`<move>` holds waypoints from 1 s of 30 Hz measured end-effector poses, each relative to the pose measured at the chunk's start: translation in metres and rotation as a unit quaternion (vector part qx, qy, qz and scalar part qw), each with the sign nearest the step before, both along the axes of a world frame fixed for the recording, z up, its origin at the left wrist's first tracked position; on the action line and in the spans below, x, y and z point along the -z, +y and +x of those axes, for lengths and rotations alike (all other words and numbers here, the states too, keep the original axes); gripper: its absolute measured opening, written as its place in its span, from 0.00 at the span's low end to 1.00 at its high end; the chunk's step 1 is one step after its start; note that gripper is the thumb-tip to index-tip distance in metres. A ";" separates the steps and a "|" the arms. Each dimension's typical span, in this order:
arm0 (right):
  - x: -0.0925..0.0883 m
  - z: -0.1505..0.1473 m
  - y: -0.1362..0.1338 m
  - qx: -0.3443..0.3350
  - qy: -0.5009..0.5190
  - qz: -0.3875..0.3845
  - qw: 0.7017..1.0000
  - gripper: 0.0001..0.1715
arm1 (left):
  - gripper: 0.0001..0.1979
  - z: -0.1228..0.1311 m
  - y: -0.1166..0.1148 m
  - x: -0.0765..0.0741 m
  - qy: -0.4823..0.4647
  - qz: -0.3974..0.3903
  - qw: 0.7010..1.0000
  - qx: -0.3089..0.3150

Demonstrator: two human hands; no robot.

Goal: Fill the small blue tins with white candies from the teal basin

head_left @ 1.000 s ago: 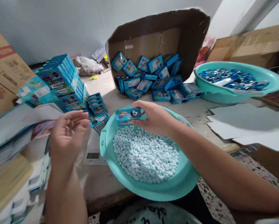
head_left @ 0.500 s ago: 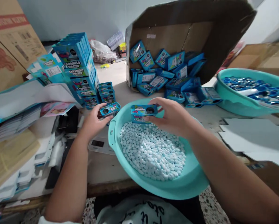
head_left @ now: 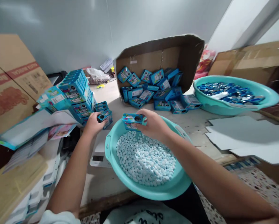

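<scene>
My right hand point(head_left: 153, 125) grips a small blue candy box point(head_left: 132, 119) with a round hole in its top, over the far rim of a teal basin point(head_left: 153, 189) filled with small white-blue candies point(head_left: 145, 157). My left hand point(head_left: 93, 124) is closed on another small blue box point(head_left: 104, 116), which rests on a white scale point(head_left: 97, 152) left of the basin. Just behind that box stands a short row of the same boxes point(head_left: 101, 106), beside a tall stack of them point(head_left: 76, 91).
A tipped cardboard carton point(head_left: 160, 56) spills several blue boxes point(head_left: 153, 90) onto the table. A second teal basin point(head_left: 234, 107) of blue lids sits at right, with white card sheets point(head_left: 244, 133) in front. Brown cartons point(head_left: 11, 81) and flat printed sheets point(head_left: 29, 127) crowd the left.
My left hand went from open in the air to the small box on the scale and closed on it. My right hand kept its box over the basin.
</scene>
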State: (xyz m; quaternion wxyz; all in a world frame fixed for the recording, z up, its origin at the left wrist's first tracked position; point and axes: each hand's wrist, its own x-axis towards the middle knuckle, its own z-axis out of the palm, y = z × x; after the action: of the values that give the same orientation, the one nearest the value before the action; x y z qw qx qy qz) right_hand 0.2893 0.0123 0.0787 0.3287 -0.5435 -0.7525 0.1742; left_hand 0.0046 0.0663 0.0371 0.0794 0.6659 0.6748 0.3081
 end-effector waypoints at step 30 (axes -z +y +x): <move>-0.008 0.011 -0.020 -0.091 -0.076 -0.023 0.993 0.17 | 0.16 0.022 0.025 0.008 0.203 -0.092 0.974 -0.040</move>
State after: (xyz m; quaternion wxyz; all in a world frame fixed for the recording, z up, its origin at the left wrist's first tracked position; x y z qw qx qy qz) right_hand 0.3000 -0.0076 0.0865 0.2408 -0.4914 -0.8177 0.1788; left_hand 0.0269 0.0910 0.0290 -0.0101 0.6771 0.7282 0.1060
